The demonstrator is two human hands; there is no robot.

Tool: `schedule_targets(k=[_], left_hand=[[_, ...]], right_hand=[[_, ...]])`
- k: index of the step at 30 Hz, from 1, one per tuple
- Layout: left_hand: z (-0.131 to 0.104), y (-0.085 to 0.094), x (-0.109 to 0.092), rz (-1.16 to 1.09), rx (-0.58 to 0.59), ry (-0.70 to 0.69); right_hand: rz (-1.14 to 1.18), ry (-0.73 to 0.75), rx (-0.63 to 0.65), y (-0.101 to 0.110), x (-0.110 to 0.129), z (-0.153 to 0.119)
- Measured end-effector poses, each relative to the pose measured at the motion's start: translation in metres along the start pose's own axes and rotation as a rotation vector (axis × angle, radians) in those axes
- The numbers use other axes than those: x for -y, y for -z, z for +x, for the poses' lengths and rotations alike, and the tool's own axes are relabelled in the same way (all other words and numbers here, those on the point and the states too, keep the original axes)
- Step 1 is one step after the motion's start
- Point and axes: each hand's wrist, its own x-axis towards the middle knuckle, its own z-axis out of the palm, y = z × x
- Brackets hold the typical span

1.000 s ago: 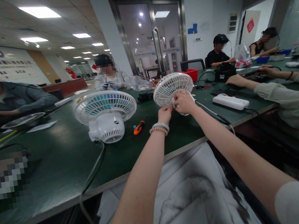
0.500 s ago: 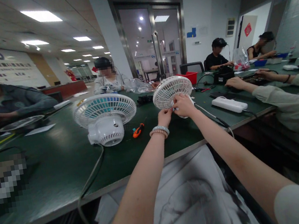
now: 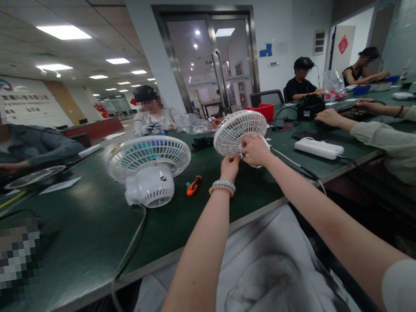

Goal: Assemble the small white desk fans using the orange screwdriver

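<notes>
A white fan (image 3: 225,140) with a round grille stands in front of me, its rear housing toward my hands. My right hand (image 3: 256,150) is closed at the back of this fan and covers much of the housing. Beside it, my left hand (image 3: 232,165) pinches at a small part near the right fingertips; a bit of light blue shows there, too small to name. To the left stands a second white fan (image 3: 150,188) with blue blades, its cord hanging over the table edge. Between the fans lies an orange and black screwdriver (image 3: 194,185).
A white power strip (image 3: 318,148) lies right of my hands, close to a co-worker's hands (image 3: 329,118). Behind the fans are a clear plastic bag (image 3: 193,123) and a red bin (image 3: 266,111). A metal bowl (image 3: 35,177) is at far left. Several people sit around the green table (image 3: 79,238).
The view has tilted up slightly, so everything sits a little lower. My hands stay together at the fan's back, with small finger shifts; a light blue bit now shows between them.
</notes>
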Motion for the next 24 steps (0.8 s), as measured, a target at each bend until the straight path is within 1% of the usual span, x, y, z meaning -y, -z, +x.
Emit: schedule_targets(k=[5, 8, 11, 13, 15, 16, 17, 19, 22, 24], left_hand=[[0.003, 0.001, 0.002, 0.171, 0.031, -0.079], [0.0, 0.001, 0.0, 0.295, 0.014, -0.122], [-0.009, 0.005, -0.009, 0.457, 0.0, -0.228], [-0.015, 0.013, -0.017, 0.619, -0.021, -0.313], [-0.02, 0.028, -0.026, 0.831, -0.031, -0.371], [-0.021, 0.038, -0.03, 0.957, -0.008, -0.391], [-0.021, 0.05, -0.033, 1.083, 0.011, -0.408], [-0.02, 0.076, -0.035, 1.296, 0.01, -0.399], [-0.016, 0.11, -0.03, 1.494, 0.046, -0.255], [-0.013, 0.124, -0.024, 1.542, 0.083, -0.21]], right_hand=[[-0.006, 0.005, -0.013, 0.0, 0.0, -0.001], [-0.012, 0.004, -0.01, 0.001, 0.0, -0.001], [-0.014, -0.001, 0.003, 0.001, 0.0, -0.001], [-0.014, 0.001, 0.005, 0.001, 0.0, -0.001], [-0.014, 0.005, 0.004, 0.0, 0.0, -0.001], [-0.015, 0.007, 0.003, 0.0, 0.0, -0.001], [-0.015, 0.009, 0.004, 0.0, 0.0, -0.001], [-0.015, 0.01, 0.008, 0.0, 0.0, 0.0], [-0.011, 0.012, 0.012, 0.001, 0.0, -0.001], [-0.007, 0.011, 0.014, 0.001, 0.0, -0.001]])
